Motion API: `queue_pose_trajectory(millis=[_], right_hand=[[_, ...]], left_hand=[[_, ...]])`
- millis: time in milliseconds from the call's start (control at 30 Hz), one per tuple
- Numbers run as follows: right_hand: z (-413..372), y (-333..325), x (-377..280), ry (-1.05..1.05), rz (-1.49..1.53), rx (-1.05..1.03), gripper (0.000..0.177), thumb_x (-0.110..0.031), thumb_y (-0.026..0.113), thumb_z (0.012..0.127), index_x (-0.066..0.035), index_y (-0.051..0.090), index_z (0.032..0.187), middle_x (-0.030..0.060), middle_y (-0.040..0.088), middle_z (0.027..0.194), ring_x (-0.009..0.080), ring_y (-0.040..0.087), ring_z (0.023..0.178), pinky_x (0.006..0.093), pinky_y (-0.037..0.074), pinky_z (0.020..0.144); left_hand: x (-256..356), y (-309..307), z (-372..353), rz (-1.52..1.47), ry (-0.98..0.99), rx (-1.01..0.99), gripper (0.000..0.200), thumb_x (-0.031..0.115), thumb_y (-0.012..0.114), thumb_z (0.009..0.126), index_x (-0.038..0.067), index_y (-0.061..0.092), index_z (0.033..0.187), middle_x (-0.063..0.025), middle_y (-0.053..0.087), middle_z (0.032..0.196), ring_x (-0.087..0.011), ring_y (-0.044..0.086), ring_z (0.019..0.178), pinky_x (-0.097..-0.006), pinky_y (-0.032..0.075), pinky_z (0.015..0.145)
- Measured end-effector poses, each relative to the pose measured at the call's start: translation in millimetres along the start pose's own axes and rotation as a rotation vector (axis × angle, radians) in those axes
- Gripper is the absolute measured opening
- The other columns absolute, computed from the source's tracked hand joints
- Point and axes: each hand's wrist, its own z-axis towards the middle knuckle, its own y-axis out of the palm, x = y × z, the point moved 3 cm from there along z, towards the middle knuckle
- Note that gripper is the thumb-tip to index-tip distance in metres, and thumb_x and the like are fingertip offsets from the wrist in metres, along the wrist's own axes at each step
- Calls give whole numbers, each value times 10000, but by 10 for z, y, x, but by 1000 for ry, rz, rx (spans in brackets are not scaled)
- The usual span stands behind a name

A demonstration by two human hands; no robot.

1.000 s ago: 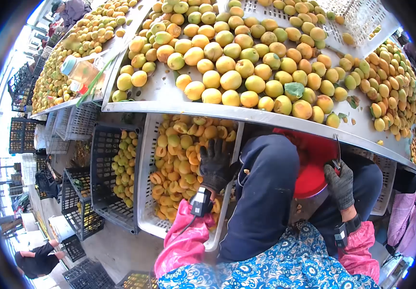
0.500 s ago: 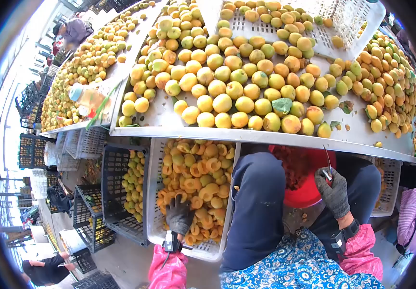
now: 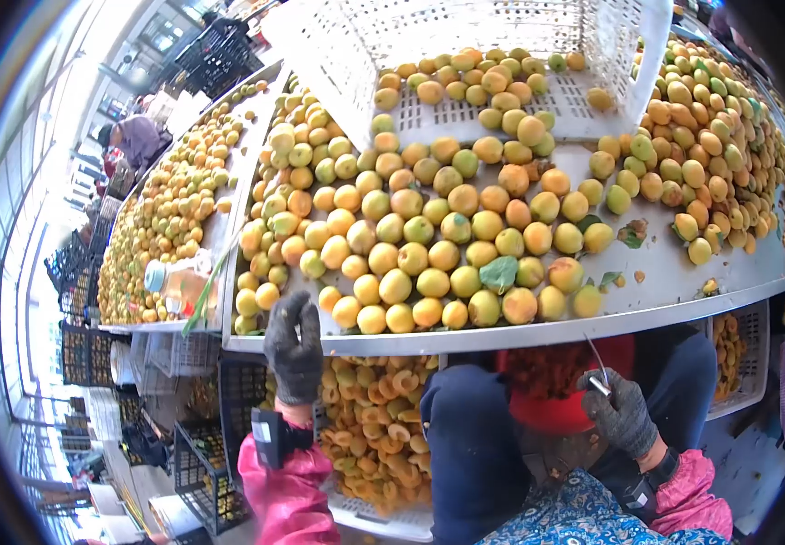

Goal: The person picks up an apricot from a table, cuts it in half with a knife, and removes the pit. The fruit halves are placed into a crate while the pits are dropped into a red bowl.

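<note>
Left grip (image 3: pixel 294 350) spread empty near the apricots (image 3: pixel 372 319), right grip (image 3: pixel 624 413) closed around a knife (image 3: pixel 596 360).

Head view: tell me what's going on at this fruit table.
A seated person in dark gloves works at a metal table heaped with whole yellow-orange fruit. The left hand is at the table's front edge, open, beside the nearest fruit. The right hand grips a small knife over a red bucket. A white crate below holds halved fruit.
</note>
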Motion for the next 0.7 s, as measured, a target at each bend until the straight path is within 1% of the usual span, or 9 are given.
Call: queue_pose_trajectory(millis=[67,167,267,333,433,500,533,600,700], right_hand=[[4,-29,-52,4,-19,-14,230,-179,597,896,-32,602,1073,92,652,796,157,633,720,304,502,658],[15,-42,-94,41,-34,-35,244,-179,605,890,-38,602,1089,90,653,803,154,634,725,302,504,659],[36,-76,-82,79,-48,-40,255,-178,616,883,-41,605,1097,94,657,807,163,646,728,308,511,660],[65,-111,-133,96,-68,-48,259,-176,622,879,-42,607,1100,98,659,811,170,653,732,313,516,662],[81,-109,-122,323,23,-68,275,-183,644,864,-43,613,1098,124,661,809,197,670,739,324,525,668],[80,-124,-70,74,-67,26,244,-152,612,862,-43,600,1080,53,632,687,117,609,611,276,487,597],[60,-143,-78,87,-65,40,244,-152,612,862,-43,600,1080,53,632,687,117,609,611,276,487,597],[39,-162,-85,186,34,6,244,-132,634,849,-45,603,1074,59,640,689,120,617,620,279,495,603],[-43,-177,-7,108,-59,33,237,-109,644,837,-47,608,1062,68,647,692,141,633,630,289,502,612]], left_hand=[[-165,256,367,91,101,-24,209,136,610,899,24,627,1075,-173,651,1010,-313,633,950,-386,493,844],[-372,659,829,77,-45,-146,324,243,594,914,26,608,1153,-179,642,1114,-324,605,1055,-385,471,914],[-763,1158,1217,172,37,-201,388,320,586,913,51,589,1192,-195,624,1143,-340,587,1083,-416,461,928],[-687,1348,1439,376,-100,-359,471,430,554,902,82,579,1218,-210,614,1117,-376,573,1101,-438,469,918],[-523,1574,1650,722,-29,-460,581,523,539,859,54,593,1196,-228,598,1156,-418,509,1180,-467,444,979],[-538,1643,1697,750,-183,-601,583,532,527,858,37,611,1154,-213,595,1184,-395,490,1205,-467,429,999],[-483,1608,1712,723,-195,-632,584,537,529,855,35,615,1142,-210,594,1190,-390,492,1203,-467,427,999],[-368,1550,1654,696,-269,-613,595,541,573,827,35,614,1137,-204,563,1248,-395,481,1217,-460,422,1001],[-616,1667,1521,672,-213,-494,610,506,653,779,45,601,1175,-177,431,1408,-382,469,1247,-452,433,990]])
